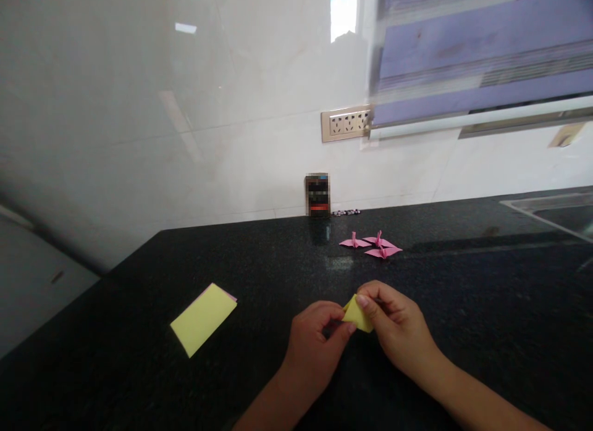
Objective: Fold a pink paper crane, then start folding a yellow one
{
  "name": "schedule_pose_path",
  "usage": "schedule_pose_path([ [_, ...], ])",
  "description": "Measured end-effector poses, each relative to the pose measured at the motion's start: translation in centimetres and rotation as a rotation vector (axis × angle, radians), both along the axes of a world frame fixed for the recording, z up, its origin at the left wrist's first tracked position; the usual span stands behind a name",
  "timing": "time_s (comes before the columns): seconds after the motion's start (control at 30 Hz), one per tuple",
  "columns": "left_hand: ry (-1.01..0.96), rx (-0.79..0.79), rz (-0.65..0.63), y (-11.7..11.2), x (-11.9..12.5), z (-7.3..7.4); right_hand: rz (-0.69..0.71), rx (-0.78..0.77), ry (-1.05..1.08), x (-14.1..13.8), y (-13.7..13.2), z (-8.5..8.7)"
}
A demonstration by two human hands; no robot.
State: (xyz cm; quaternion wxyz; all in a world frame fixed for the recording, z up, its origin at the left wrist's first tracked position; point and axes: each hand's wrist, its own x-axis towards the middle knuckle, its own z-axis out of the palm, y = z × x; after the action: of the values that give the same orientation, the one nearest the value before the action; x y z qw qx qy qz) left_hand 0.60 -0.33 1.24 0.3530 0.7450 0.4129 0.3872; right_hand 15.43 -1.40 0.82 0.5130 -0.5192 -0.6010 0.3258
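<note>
A small piece of folded yellow paper (359, 317) is pinched between both hands above the dark countertop (259, 258). My left hand (317, 338) grips its left corner between thumb and fingers. On the upper right edge, the thumb and bent fingers of my right hand (398, 323) close on the same paper. Parts of the folds are hidden behind the fingers. Beyond the hands sit three pink paper cranes (382, 252), close together with their wings spread. To the left lies a stack of yellow paper (204, 320), with a pinkish sheet showing at its far edge.
Against the white tiled wall (231, 141) stands a dark, pixelated box (318, 196), with a beaded string (347, 212) beside it. A socket panel (345, 123) and a purple striped blind (463, 60) are above. A framed, recessed fixture (556, 205) edges the counter's far right.
</note>
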Motion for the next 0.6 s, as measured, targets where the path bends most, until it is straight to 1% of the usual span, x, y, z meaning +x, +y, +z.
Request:
schedule_pose_path([
  [0.1,-0.067,-0.084,0.004,-0.1,0.2,-0.4,-0.005,-0.036,0.047,-0.1,0.0,-0.3],
  [0.2,-0.296,-0.239,-0.003,-0.1,0.5,-0.9,0.013,-0.074,0.112,-0.2,0.1,-0.4],
  [0.27,-0.384,-0.297,0.009,0.0,0.6,-1.0,0.028,-0.066,0.105,-0.3,0.0,-0.4],
  [0.3,-0.38,-0.307,0.006,0.0,0.6,-0.9,0.036,-0.047,0.076,-0.4,-0.1,-0.3],
  [0.37,-0.294,-0.286,0.001,0.0,0.5,-0.6,0.048,0.008,-0.009,-0.6,-0.3,0.0],
  [0.43,-0.17,-0.215,0.001,-0.1,0.4,-0.1,0.052,0.054,-0.084,-0.8,-0.6,0.2],
  [0.5,-0.062,-0.122,0.029,-0.2,0.2,0.2,0.037,0.075,-0.12,-0.8,-0.8,0.2],
  [0.6,0.033,-0.048,0.066,-0.3,0.1,0.4,0.009,0.095,-0.137,-0.6,-0.8,0.1],
])
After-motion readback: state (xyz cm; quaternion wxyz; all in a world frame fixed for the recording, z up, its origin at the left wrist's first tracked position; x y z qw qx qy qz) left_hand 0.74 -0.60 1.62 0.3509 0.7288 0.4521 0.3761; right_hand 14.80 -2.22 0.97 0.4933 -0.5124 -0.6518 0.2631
